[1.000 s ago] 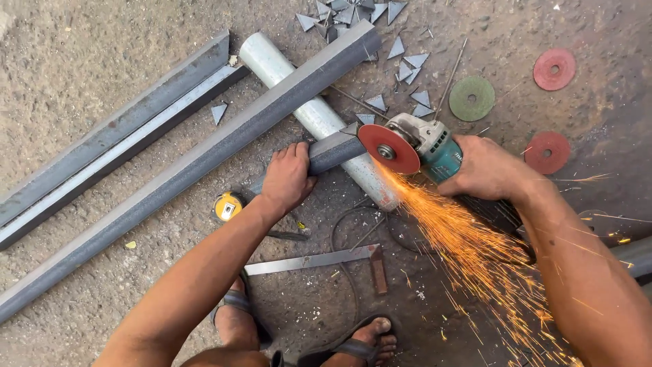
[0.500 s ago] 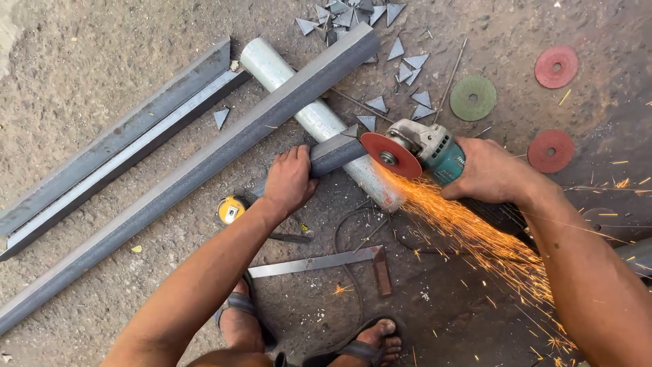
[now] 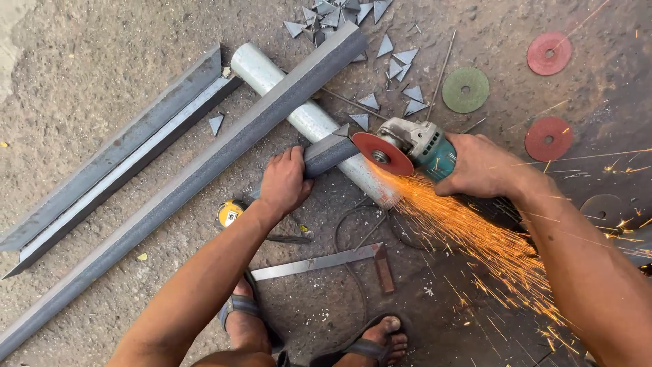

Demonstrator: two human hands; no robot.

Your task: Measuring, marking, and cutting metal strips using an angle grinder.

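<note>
Fingers point(image 3: 293, 158) of L hand point(image 3: 284, 182) grip steel piece point(image 3: 327, 153); R hand point(image 3: 483, 165) w/ grinder point(image 3: 407, 145).

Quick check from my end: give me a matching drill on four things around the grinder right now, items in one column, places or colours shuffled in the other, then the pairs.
Items:
1. angle grinder
2. short steel piece
3. tape measure
4. green disc

Descriptions:
A. yellow, on the ground beside the left wrist
B. lying loose on the ground between two red discs
C. gripped in the right hand, throwing sparks
D. held down by the left hand

Pairs: 1-C, 2-D, 3-A, 4-B
</note>
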